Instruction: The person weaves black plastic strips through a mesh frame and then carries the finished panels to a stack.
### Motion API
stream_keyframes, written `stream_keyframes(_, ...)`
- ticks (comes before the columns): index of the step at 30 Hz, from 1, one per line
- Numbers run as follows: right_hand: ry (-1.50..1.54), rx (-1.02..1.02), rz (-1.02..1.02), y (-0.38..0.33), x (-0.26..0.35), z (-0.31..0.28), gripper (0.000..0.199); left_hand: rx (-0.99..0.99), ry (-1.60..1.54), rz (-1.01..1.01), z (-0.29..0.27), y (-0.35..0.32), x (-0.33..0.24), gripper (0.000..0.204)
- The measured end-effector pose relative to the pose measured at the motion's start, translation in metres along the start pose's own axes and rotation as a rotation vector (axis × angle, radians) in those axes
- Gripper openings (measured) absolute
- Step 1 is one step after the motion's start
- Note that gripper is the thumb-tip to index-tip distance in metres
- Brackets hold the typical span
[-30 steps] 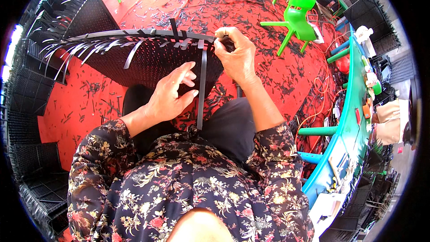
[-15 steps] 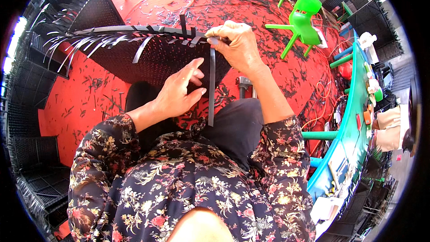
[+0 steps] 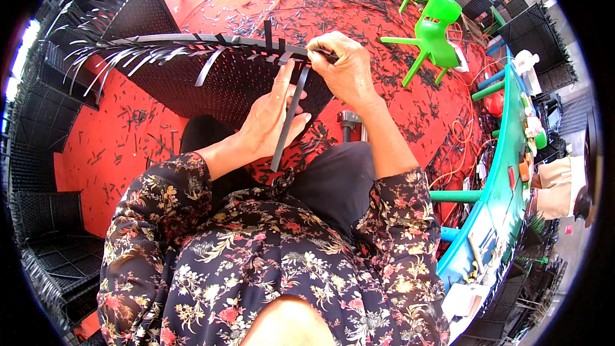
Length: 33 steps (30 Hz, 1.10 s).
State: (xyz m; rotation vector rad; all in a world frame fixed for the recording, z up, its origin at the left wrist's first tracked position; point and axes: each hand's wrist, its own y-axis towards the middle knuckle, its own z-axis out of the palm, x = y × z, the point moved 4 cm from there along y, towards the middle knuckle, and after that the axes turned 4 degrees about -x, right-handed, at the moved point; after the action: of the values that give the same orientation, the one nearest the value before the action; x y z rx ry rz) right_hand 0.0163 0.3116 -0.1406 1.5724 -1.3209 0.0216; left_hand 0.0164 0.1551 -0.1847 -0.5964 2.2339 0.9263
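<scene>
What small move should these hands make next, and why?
Probably close the left hand on the hanging dark strip: it slants across that hand with its lower end free, while the right hand grips the rim of the black woven panel beside the strip's upper end.

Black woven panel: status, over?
Right hand pinching at rim of woven panel. Left hand, index finger up, near rim. Long dark strip hangs across left hand.

Your left hand (image 3: 269,122) near, your right hand (image 3: 346,67) farther.
Left: index finger (image 3: 282,82) extended far, thumb (image 3: 299,127) apart; right: fingers pinched.
</scene>
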Motion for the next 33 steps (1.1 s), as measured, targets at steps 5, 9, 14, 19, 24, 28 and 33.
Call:
stream_keyframes(5,-0.001,0.006,0.023,-0.002,-0.001,0.001,0.010,-0.028,-0.015,0.035,0.004,0.008,0.003,0.092)
stream_keyframes(9,-0.030,-0.021,-0.006,-0.001,0.001,-0.002,0.009,-0.012,0.007,-0.024,0.009,0.014,0.009,0.094)
stream_keyframes(14,0.005,0.012,-0.031,0.004,0.009,-0.009,0.020,-0.020,0.010,-0.095,0.017,0.018,0.016,0.100)
stream_keyframes(19,-0.135,0.053,-0.168,0.017,0.039,-0.013,0.041,-0.013,0.042,-0.133,0.021,0.023,0.015,0.090)
stream_keyframes(24,-0.451,0.073,-0.353,0.016,0.051,0.004,0.031,-0.126,0.027,0.055,0.029,0.026,0.018,0.089)
stream_keyframes(28,-0.537,0.080,-0.367,0.015,0.055,0.011,0.018,-0.129,0.007,0.054,0.031,0.028,0.014,0.047)
stream_keyframes(33,-0.504,0.036,-0.412,0.015,0.046,0.011,0.009,-0.112,-0.077,-0.051,0.028,0.020,0.011,0.056)
